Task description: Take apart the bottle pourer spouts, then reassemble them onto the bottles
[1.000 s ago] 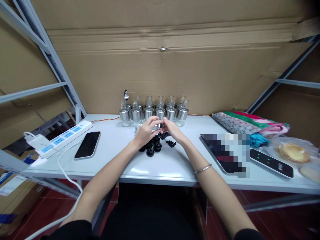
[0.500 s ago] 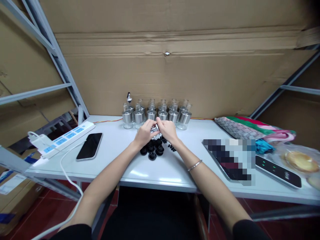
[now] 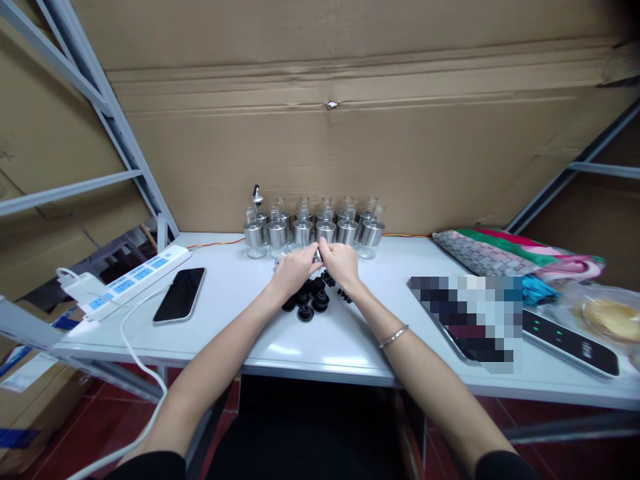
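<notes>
My left hand [image 3: 299, 270] and my right hand [image 3: 340, 264] meet at the middle of the table, fingers closed around a small shiny metal part [image 3: 319, 256], mostly covered by them. Behind them stand two rows of glass bottles with metal sleeves [image 3: 303, 233]. A pourer spout [image 3: 257, 197] with a black tip tops the back-left bottle. Below my hands lies a pile of black ribbed stoppers [image 3: 306, 312], with small black pieces [image 3: 344, 294] to its right. Whitish or clear bits by my left hand are largely hidden.
At left are a white power strip [image 3: 143, 273] with a charger and cable, and a phone [image 3: 180, 295]. A pixelated flat item [image 3: 465, 323], a black-topped device [image 3: 575, 343], colourful cloth [image 3: 540, 257] and bagged round food [image 3: 613, 319] lie at right. Cardboard [image 3: 350, 153] backs the table.
Both hands have closed in tighter around the metal part, which shows less now. My left hand has shifted slightly right, with its fingers turned more over the part.
</notes>
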{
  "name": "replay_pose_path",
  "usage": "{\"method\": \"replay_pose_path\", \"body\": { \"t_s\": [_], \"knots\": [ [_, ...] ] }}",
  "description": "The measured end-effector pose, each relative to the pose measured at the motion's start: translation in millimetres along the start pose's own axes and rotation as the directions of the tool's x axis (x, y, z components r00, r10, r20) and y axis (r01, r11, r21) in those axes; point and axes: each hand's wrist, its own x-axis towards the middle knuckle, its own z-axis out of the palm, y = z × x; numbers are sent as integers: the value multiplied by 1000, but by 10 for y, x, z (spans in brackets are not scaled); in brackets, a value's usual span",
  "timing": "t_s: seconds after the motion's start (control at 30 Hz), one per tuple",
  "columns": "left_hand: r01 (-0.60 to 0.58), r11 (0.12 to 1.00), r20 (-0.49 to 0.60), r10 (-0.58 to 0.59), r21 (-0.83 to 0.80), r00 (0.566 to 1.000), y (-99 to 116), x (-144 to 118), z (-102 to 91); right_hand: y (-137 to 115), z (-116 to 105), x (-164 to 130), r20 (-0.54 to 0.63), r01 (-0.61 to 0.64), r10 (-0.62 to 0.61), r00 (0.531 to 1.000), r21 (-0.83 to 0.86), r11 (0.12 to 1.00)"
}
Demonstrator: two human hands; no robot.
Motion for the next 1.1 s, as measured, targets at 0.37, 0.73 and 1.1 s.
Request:
{"method": "replay_pose_path", "body": {
  "t_s": [0.37,0.73,1.1],
  "knots": [
    [-13,959,-19,7,-285,1000,-57,40,54,-86,-113,-31,-22,-17,21,1000,146,989],
    [-74,991,-17,72,-115,997,-46,19,-7,-70,-103,-46,42,-81,73,996,251,965],
    [76,877,157,-1,-474,988,-47,40,-191,-133,-80,-135,-114,39,-9,993,260,965]
  ]
}}
